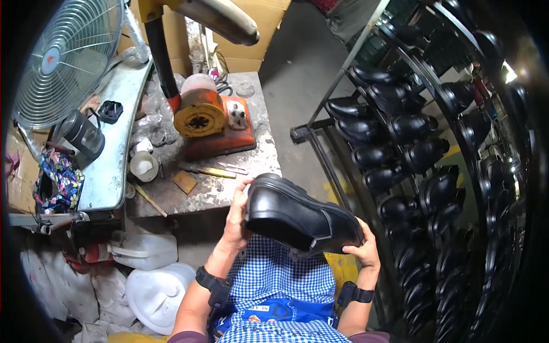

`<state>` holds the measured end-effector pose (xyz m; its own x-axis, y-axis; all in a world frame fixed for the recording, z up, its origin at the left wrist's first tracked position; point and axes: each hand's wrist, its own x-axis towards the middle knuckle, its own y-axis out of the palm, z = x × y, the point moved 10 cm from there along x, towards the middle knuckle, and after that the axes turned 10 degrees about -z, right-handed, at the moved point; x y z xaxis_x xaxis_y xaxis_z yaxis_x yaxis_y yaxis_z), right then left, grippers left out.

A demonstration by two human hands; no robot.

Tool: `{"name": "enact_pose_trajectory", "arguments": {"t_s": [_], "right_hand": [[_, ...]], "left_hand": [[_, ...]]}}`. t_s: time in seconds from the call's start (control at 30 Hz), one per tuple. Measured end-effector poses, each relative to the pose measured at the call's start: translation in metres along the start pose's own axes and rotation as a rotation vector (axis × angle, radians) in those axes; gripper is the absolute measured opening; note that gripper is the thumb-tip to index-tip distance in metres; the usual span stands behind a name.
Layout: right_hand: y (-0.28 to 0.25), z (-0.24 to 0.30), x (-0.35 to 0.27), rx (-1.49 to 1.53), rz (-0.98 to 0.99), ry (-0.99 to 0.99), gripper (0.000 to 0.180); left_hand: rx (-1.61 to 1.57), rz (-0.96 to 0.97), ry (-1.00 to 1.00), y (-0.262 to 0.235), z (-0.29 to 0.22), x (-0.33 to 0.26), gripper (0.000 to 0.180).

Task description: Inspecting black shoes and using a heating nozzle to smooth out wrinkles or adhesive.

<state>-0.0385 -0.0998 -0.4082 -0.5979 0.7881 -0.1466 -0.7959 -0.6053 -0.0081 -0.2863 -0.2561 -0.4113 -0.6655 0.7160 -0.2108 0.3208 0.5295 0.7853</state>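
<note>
A black leather shoe point(300, 208) is held up in front of my checked apron, tipped on its side with its sole edge facing up and away. My left hand point(235, 217) grips the heel end, its fingers partly hidden behind the shoe. At the toe end, my right hand point(365, 247) is closed round the shoe, thumb on the near side. The shoe's dark opening faces toward me. Just beyond the shoe stands a worn workbench point(217, 197) with an orange-red machine point(220, 128) on it.
Racks of black shoes point(412, 126) fill the right side. On the bench lie a tan block point(184, 182), a brass-coloured tool point(216, 172) and a small white pot point(144, 166). A fan point(51, 60) stands far left, and a white jug point(146, 251) and white bucket point(160, 294) sit below.
</note>
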Motion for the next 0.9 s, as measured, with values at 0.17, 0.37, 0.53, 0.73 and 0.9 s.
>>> {"name": "enact_pose_trajectory", "arguments": {"t_s": [0.17,0.37,0.53,0.73,0.9], "right_hand": [[-0.02,-0.02,0.0,0.228,0.002,-0.005,0.081],[-0.032,-0.04,-0.01,0.619,-0.139,0.01,0.077],[-0.035,-0.006,0.001,0.783,-0.276,-0.135,0.068],[-0.026,0.106,0.049,0.808,-0.363,-0.329,0.038],[-0.019,0.213,0.095,0.639,-0.529,-0.677,0.058]], "left_hand": [[0.273,-0.007,0.002,0.016,0.007,-0.008,0.035],[0.172,0.029,-0.063,0.033,0.028,-0.01,0.05],[0.53,-0.026,0.076,0.0,0.042,-0.004,0.045],[1.118,-0.023,0.396,-0.035,0.063,-0.023,0.017],[1.207,0.059,0.783,-0.012,0.048,-0.04,0.011]]}}
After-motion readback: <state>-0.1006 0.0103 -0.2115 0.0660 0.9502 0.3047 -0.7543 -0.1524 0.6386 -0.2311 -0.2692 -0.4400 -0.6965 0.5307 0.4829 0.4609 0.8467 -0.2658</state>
